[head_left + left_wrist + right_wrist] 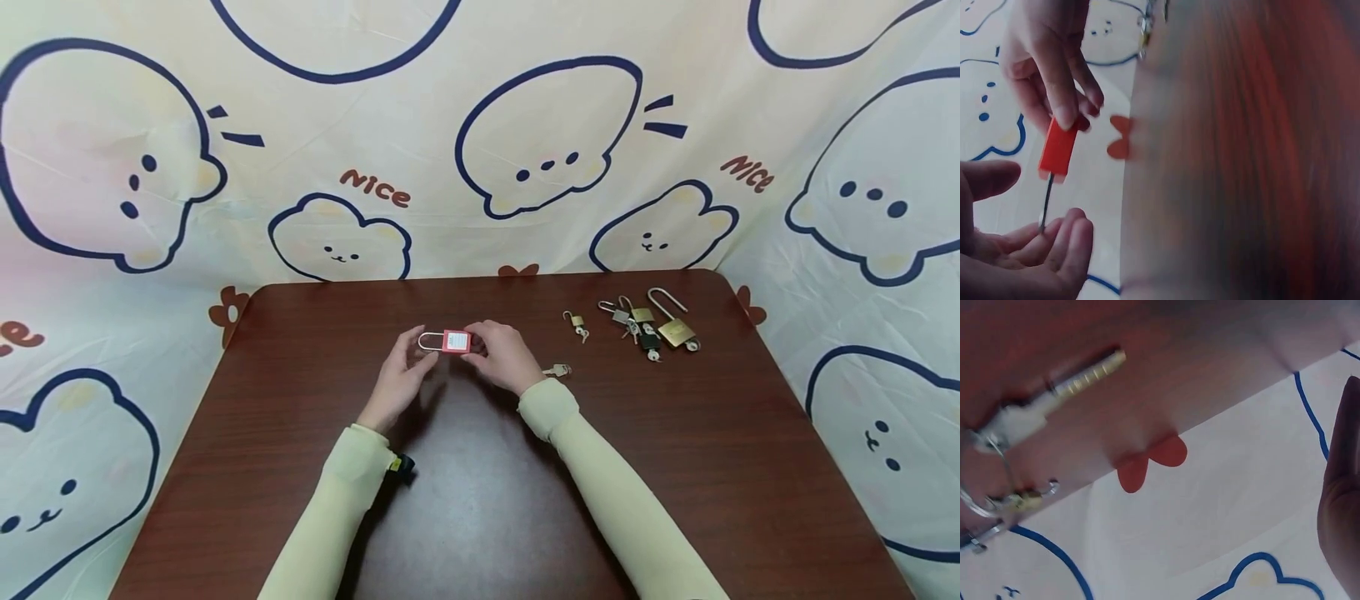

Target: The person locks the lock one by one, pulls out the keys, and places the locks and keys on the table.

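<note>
Right hand (504, 354) pinches red padlock (1058, 149); only head view shows label (457, 342).

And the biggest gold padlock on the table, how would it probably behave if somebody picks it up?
The biggest gold padlock probably feels heavy for its size, since its body looks like metal. It seems unlikely to roll, because that blocky body appears to lie flat on the table. Its long shackle may swivel, as one end looks free.
</note>
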### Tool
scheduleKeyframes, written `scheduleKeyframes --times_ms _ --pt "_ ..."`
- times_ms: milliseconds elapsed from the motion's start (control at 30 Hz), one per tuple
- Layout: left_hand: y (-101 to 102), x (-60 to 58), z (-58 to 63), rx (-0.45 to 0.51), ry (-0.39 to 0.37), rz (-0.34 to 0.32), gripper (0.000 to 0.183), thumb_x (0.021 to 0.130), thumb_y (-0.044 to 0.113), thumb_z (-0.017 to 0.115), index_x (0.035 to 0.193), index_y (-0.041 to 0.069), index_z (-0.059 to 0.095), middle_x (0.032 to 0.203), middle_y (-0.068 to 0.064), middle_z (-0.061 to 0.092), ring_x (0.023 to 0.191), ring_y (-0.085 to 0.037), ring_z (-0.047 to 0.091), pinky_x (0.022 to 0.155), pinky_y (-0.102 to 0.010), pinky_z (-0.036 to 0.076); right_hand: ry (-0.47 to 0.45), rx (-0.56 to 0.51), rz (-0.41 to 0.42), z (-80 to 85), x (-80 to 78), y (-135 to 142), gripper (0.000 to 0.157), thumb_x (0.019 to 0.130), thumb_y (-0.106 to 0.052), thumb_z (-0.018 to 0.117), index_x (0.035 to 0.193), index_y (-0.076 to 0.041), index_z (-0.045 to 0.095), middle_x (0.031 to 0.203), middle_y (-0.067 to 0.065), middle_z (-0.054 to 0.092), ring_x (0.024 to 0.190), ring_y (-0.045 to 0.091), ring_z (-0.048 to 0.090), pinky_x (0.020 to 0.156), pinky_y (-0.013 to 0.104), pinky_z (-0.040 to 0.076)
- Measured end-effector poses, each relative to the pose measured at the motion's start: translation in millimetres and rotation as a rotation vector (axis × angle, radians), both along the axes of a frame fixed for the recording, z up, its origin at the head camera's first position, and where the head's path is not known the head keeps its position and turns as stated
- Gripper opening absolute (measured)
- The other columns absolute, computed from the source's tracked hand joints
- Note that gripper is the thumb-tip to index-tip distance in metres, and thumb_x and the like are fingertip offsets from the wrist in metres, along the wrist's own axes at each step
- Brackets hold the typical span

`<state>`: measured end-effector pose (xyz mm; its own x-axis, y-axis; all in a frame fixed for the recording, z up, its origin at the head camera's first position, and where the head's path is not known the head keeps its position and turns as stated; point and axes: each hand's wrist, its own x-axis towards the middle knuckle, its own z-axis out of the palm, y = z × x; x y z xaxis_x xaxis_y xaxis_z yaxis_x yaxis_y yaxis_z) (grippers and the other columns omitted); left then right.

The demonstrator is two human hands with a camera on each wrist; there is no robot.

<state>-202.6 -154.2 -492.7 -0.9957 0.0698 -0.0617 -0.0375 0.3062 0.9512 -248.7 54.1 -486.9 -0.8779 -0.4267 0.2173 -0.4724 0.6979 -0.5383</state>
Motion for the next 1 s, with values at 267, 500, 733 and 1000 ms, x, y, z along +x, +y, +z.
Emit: scheduleKeyframes --times_ms 267,500,733,1000 --pt "-20.0 -13.5 -5.7 -0.175 -0.014 -0.057 0.052 0.105 0.016 0.06 0.15 0.001 0.04 0.139 -0.023 0.057 0.127 -0.037 0.057 0.108 -0.052 0.049 -0.039 0.136 0.026 -5.8 -15.0 -17.9 0.037 0.092 -0.02 0.081 0.125 -0.006 0.071 0.117 0.009 0.074 0.1 0.021 0.07 0.094 0.037 0.057" --pt "-23.1 -21.4 -9.6 -0.279 -0.035 -0.072 0.055 0.106 0.02 0.058 0.152 -0.005 0.039 0.143 -0.027 0.054 0.132 -0.039 0.056 0.111 -0.054 0.047 -0.061 0.225 0.028 -11.7 -23.3 -29.4 0.037 0.093 -0.022 0.079 0.127 -0.007 0.072 0.119 0.009 0.075 0.108 0.024 0.071 0.098 0.038 0.056" --pt "-20.2 -22.6 -14.3 -0.421 -0.044 -0.094 0.064 0.105 0.026 0.057 0.155 -0.006 0.035 0.155 -0.029 0.044 0.145 -0.045 0.039 0.12 -0.059 0.035 -0.064 0.293 0.038 -21.0 -26.8 -37.8 0.034 0.094 -0.022 0.078 0.123 -0.006 0.073 0.115 0.01 0.075 0.106 0.024 0.07 0.098 0.039 0.056" --pt "-13.7 -20.2 -15.1 -0.547 -0.012 -0.09 0.068 0.103 0.024 0.061 0.156 -0.01 0.033 0.16 -0.029 0.039 0.144 -0.044 0.035 0.121 -0.057 0.033 -0.04 0.308 0.021 -21.9 -26.0 -42.0 0.03 0.093 -0.018 0.078 0.119 -0.004 0.074 0.11 0.011 0.074 0.102 0.024 0.07 0.096 0.038 0.056"
